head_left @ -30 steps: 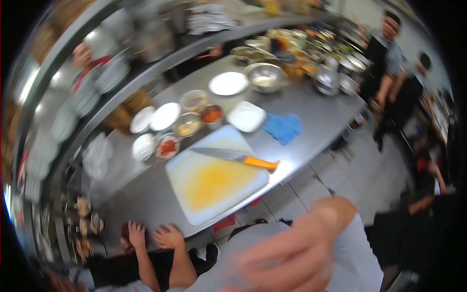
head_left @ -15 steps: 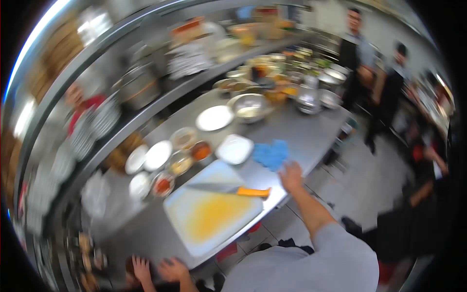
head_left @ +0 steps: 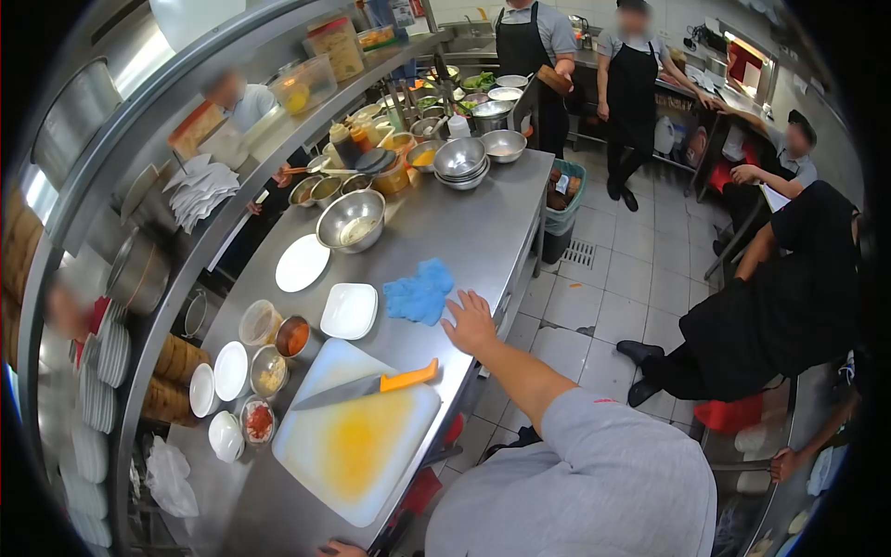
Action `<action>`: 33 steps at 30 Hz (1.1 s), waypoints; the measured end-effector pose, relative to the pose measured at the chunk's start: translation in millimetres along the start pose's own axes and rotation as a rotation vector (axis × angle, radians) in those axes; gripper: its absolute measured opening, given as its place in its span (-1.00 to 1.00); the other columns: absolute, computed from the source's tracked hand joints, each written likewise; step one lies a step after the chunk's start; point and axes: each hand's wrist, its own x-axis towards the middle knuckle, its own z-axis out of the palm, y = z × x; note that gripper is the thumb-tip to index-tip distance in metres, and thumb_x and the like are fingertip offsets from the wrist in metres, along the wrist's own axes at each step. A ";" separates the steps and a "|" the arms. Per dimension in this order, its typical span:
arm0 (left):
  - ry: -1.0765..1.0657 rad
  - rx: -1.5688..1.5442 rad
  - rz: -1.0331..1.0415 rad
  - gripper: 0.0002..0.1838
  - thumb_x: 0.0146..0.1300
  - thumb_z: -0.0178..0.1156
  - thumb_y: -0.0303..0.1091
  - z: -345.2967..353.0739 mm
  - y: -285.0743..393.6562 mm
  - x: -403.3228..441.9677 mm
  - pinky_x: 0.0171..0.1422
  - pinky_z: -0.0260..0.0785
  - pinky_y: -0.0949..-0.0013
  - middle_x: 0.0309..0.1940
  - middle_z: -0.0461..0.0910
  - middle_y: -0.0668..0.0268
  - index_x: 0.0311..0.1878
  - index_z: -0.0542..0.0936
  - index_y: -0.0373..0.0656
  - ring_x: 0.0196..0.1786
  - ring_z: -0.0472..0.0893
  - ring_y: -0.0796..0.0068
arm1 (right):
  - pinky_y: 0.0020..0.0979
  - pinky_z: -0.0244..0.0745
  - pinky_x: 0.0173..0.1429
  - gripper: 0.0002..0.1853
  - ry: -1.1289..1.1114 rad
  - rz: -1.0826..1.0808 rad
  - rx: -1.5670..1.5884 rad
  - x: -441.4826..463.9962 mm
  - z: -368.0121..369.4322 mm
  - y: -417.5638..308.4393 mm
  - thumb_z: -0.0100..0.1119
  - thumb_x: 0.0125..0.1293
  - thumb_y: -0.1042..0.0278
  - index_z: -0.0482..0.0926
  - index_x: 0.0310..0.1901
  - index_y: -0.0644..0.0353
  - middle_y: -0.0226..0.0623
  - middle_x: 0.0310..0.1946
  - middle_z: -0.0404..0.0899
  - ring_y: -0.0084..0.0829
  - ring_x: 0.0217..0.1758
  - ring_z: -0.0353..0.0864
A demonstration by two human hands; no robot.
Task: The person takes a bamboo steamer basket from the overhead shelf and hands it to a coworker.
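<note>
My right hand (head_left: 471, 323) lies on the steel table's front edge, fingers spread and holding nothing. Just beyond its fingertips is a crumpled blue cloth (head_left: 419, 291). A large knife with a yellow-orange handle (head_left: 408, 375) rests across the white cutting board (head_left: 320, 455), which has a yellow-orange stain. Only part of my left hand (head_left: 342, 549) shows at the bottom edge of the view, by the table edge below the board; its fingers are mostly cut off. A white square dish (head_left: 350, 311) sits between the cloth and several small bowls.
Steel bowls (head_left: 351, 221), a white oval plate (head_left: 303, 263) and sauce bottles (head_left: 345, 147) stand farther along the table (head_left: 445, 218). An overhead shelf runs along its far side. Several people in black aprons (head_left: 631, 97) are around the room. A lined bin (head_left: 561, 209) stands at the table's end.
My view has swung right, showing more floor and people. My right hand is still by the blue cloth. Two hands showed at the lower left; now only part of one does.
</note>
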 end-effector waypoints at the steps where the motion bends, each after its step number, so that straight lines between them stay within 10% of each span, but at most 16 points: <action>1: 0.017 0.012 0.076 -0.36 0.50 0.16 0.33 -5.1 -9.6 9.4 0.45 0.38 -0.33 0.33 0.69 0.09 0.24 0.77 -0.03 0.46 0.55 -0.14 | 0.13 0.11 0.77 -0.39 0.003 0.002 -0.008 -0.2 0.6 0.2 0.33 0.52 -0.06 0.62 0.48 0.03 0.06 0.61 0.43 0.18 0.74 0.26; 6: -0.828 -1.361 0.638 -0.25 0.64 0.12 -0.33 -204.3 75.1 208.0 0.16 0.65 0.33 0.52 0.58 0.14 0.79 0.11 -0.15 0.14 0.71 0.40 | 0.10 0.09 0.78 -0.40 -0.022 0.020 -0.003 1.9 -4.1 -2.4 0.31 0.54 -0.07 0.62 0.49 0.00 0.04 0.63 0.42 0.14 0.76 0.24; 10: -0.464 -0.655 1.127 -0.28 0.56 0.15 -0.41 -370.6 107.8 138.4 0.12 0.63 0.31 0.33 0.69 0.10 0.71 0.19 -0.26 0.06 0.70 0.40 | 0.08 0.06 0.80 -0.41 -0.056 0.043 0.002 1.7 -4.2 -4.0 0.30 0.55 -0.07 0.62 0.50 -0.02 0.03 0.65 0.39 0.12 0.77 0.21; 12: -1.105 -0.703 0.850 -0.41 0.47 0.36 -0.26 -450.2 107.1 88.2 0.43 0.55 0.00 0.25 0.71 0.01 0.52 0.60 -0.18 0.25 0.72 0.08 | 0.08 0.05 0.81 -0.41 -0.054 0.041 0.006 1.0 -3.7 -3.9 0.30 0.55 -0.07 0.63 0.50 -0.02 0.03 0.65 0.40 0.12 0.77 0.21; 13: -1.103 -0.701 0.848 -0.41 0.47 0.36 -0.26 -436.6 101.7 91.8 0.43 0.55 0.00 0.25 0.71 0.01 0.52 0.60 -0.18 0.25 0.72 0.08 | 0.08 0.05 0.81 -0.42 -0.051 0.043 0.008 0.7 -3.7 -4.0 0.30 0.55 -0.07 0.63 0.49 -0.02 0.02 0.65 0.40 0.12 0.77 0.22; 14: -0.575 -0.527 1.393 -0.31 0.36 0.34 -0.49 -422.5 101.2 93.6 0.33 0.60 0.14 0.19 0.70 0.08 0.58 0.54 -0.20 0.13 0.73 0.19 | 0.08 0.05 0.81 -0.42 -0.053 0.043 0.010 0.1 -1.2 -2.8 0.30 0.55 -0.07 0.63 0.49 -0.02 0.02 0.65 0.40 0.12 0.77 0.22; 16: 0.028 -0.292 1.835 -0.18 0.25 0.33 -0.72 -420.7 94.3 90.1 0.23 0.64 0.28 0.12 0.70 0.14 0.64 0.47 -0.22 0.02 0.74 0.31 | 0.12 0.14 0.76 -0.43 0.031 0.010 -0.002 -0.8 4.0 -0.6 0.36 0.49 -0.04 0.66 0.44 0.02 0.02 0.59 0.46 0.14 0.71 0.30; 18: -1.013 -0.837 0.666 -0.13 0.23 0.35 -0.70 -485.7 114.9 55.5 0.23 0.64 0.31 0.13 0.70 0.14 0.67 0.45 -0.20 0.04 0.74 0.30 | 0.13 0.15 0.76 -0.43 0.045 -0.002 0.000 -1.2 7.0 2.1 0.36 0.48 -0.03 0.67 0.43 0.02 0.03 0.58 0.47 0.15 0.71 0.31; 19: -1.013 -0.834 0.664 -0.13 0.23 0.35 -0.70 -484.2 114.3 57.8 0.23 0.64 0.31 0.13 0.70 0.14 0.67 0.45 -0.20 0.04 0.74 0.30 | 0.13 0.16 0.75 -0.43 0.062 -0.015 0.002 -1.4 7.4 2.6 0.37 0.48 -0.03 0.67 0.43 0.03 0.04 0.57 0.48 0.16 0.70 0.31; 21: -0.767 -0.698 0.804 -0.27 0.39 0.42 -0.25 -472.9 116.6 76.6 0.41 0.56 -0.03 0.22 0.71 0.01 0.60 0.51 -0.18 0.22 0.73 0.05 | 0.13 0.17 0.75 -0.43 0.061 -0.013 0.007 -1.9 7.6 2.5 0.37 0.48 -0.03 0.68 0.42 0.04 0.05 0.57 0.48 0.18 0.69 0.32; 22: -0.305 -0.367 1.302 -0.28 0.43 0.31 -0.36 -441.2 111.6 126.4 0.27 0.60 0.10 0.18 0.72 0.07 0.62 0.37 -0.26 0.11 0.71 0.23 | 0.14 0.18 0.74 -0.42 0.063 -0.011 0.012 -1.5 7.1 2.1 0.37 0.48 -0.03 0.68 0.42 0.05 0.06 0.56 0.49 0.19 0.69 0.32; 28: -0.083 -0.095 0.123 -0.29 0.46 0.30 0.00 -65.7 12.7 29.8 0.40 0.48 -0.19 0.27 0.71 -0.01 0.56 0.51 -0.17 0.28 0.66 -0.04 | 0.14 0.18 0.74 -0.43 0.088 -0.020 0.027 -3.5 9.5 4.5 0.39 0.46 -0.01 0.68 0.42 0.05 0.07 0.56 0.49 0.18 0.69 0.33; 33: 0.086 -0.102 -0.032 -0.28 0.48 0.23 0.32 17.1 -14.9 11.4 0.42 0.39 -0.44 0.34 0.70 -0.01 0.41 0.69 -0.08 0.44 0.56 -0.21 | 0.13 0.17 0.75 -0.43 0.078 -0.025 0.009 -3.5 8.4 5.1 0.39 0.47 0.00 0.67 0.43 0.05 0.07 0.56 0.49 0.17 0.69 0.33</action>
